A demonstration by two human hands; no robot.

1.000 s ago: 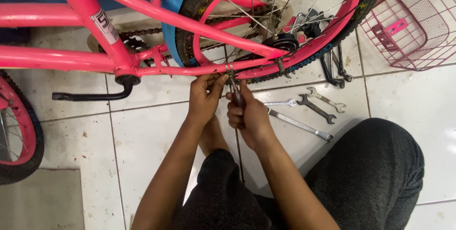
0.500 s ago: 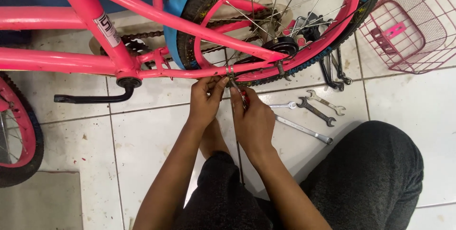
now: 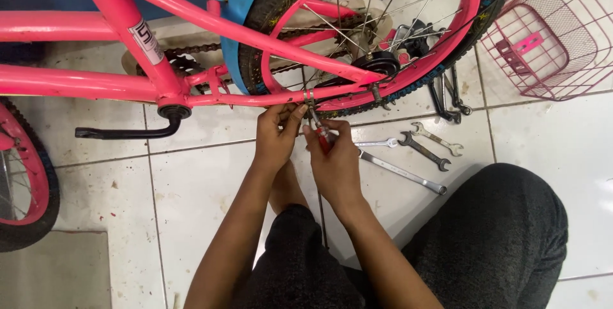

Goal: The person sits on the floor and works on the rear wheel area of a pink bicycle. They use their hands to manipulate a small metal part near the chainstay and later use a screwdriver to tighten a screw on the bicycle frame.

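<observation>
A pink bicycle (image 3: 83,82) lies on its side across the tiled floor, its rear wheel (image 3: 408,73) at the top middle. My left hand (image 3: 276,136) pinches a small metal clamp (image 3: 309,98) on the lower pink frame tube. My right hand (image 3: 335,156) is closed around a red-handled tool (image 3: 324,138) whose tip reaches up to that same clamp. Both hands meet just under the tube, fingers touching the fitting.
Several wrenches (image 3: 408,149) lie on the tiles right of my hands. A pink wire basket (image 3: 549,41) stands at the top right. A black crank arm (image 3: 128,131) sticks out left; the front wheel (image 3: 25,181) is at the left edge. My knee (image 3: 498,232) is at lower right.
The view has shifted slightly. My right hand has moved up and closer to the clamp, bringing the tool tip to it; my left hand stays on the frame tube.
</observation>
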